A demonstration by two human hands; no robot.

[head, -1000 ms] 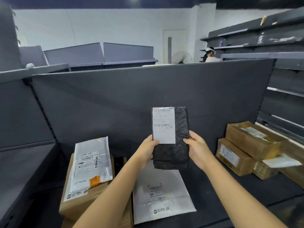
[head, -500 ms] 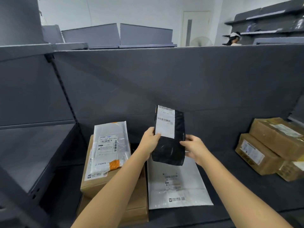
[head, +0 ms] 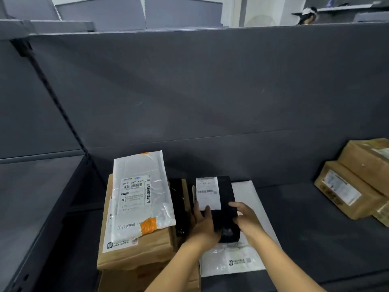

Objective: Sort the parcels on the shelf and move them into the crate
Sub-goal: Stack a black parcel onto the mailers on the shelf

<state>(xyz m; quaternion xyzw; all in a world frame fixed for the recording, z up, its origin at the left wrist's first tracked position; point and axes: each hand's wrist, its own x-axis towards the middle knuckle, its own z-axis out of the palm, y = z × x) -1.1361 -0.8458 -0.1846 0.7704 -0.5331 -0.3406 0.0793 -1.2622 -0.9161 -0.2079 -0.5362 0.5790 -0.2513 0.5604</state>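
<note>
Head camera looks down on a dark grey shelf (head: pixel 315 228) where several parcels lie. Both hands grasp the black parcel (head: pixel 224 209) from its two sides. The left hand (head: pixel 203 223) takes the left edge, and its fingers reach onto the white label (head: pixel 207 191) on top. The right hand (head: pixel 245 218) takes the right edge with curled fingers. The black parcel is low over a flat white mailer (head: pixel 250 197) on the shelf, with the label facing up; I cannot tell if it already rests on the mailer. Just beside, on the left, a second white mailer (head: pixel 139 192) with orange tape lies on a stack of brown parcels (head: pixel 134 249). A dark packet (head: pixel 179 203) is in the gap between this stack and the black parcel. Well apart, on the right, cardboard boxes (head: pixel 345 192) are piled against the back wall. Far behind the shelf, a person (head: pixel 307 15) is partly seen.
</note>
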